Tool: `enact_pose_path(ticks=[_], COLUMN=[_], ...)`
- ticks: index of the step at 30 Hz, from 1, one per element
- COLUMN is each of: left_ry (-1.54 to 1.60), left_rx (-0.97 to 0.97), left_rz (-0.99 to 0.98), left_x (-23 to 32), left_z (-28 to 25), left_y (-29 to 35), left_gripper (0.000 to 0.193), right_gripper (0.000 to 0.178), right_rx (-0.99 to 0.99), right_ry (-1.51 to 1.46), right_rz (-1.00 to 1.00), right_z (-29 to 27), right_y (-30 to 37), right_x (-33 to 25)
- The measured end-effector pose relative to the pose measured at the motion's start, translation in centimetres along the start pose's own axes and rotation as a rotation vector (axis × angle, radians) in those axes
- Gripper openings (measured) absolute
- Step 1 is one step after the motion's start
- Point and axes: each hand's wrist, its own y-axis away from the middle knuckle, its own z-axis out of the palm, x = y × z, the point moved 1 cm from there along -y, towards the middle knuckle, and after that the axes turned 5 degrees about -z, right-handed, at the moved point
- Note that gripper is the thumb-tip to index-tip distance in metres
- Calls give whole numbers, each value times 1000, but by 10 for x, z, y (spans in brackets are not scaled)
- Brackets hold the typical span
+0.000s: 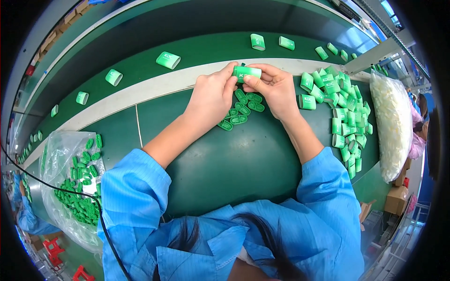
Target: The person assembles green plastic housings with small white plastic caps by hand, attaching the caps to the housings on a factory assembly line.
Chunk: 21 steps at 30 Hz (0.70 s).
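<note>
Both my hands hold a small green-and-white flat oval sleeve (247,73) above the green worktable, near its far edge. My left hand (211,96) pinches its left end between thumb and fingers. At the other end my right hand (280,93) grips it, with the thumb pressed on the near face. Whether a cap sits in the left end is hidden by my fingers. Just below my hands lie several green oval caps (242,108) in a loose group. A large pile of similar sleeves (349,112) is heaped to the right of my right hand.
Beyond a pale rail (164,92), spaced sleeves (168,60) lie on a green conveyor belt (211,49). An opened clear bag (54,164) of green caps is at the left. A stuffed clear bag (389,126) stands at the right. A black cable (70,191) crosses the left side.
</note>
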Motion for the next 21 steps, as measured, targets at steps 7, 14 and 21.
enact_pose_path(ticks=[7, 14, 21], left_ry=[266, 431, 103], left_rx=[-328, -209, -125], left_rz=[-294, -319, -97], left_x=[-19, -23, -15], left_z=[-10, -2, -3], left_y=[-18, -15, -9], left_gripper=[28, 30, 25], right_gripper=[26, 26, 28], right_rx=[-100, -67, -89], right_ry=[-5, -46, -54], right_rz=[166, 137, 116], right_z=[-16, -11, -13], right_y=[-8, -7, -6], right_x=[-5, 1, 3])
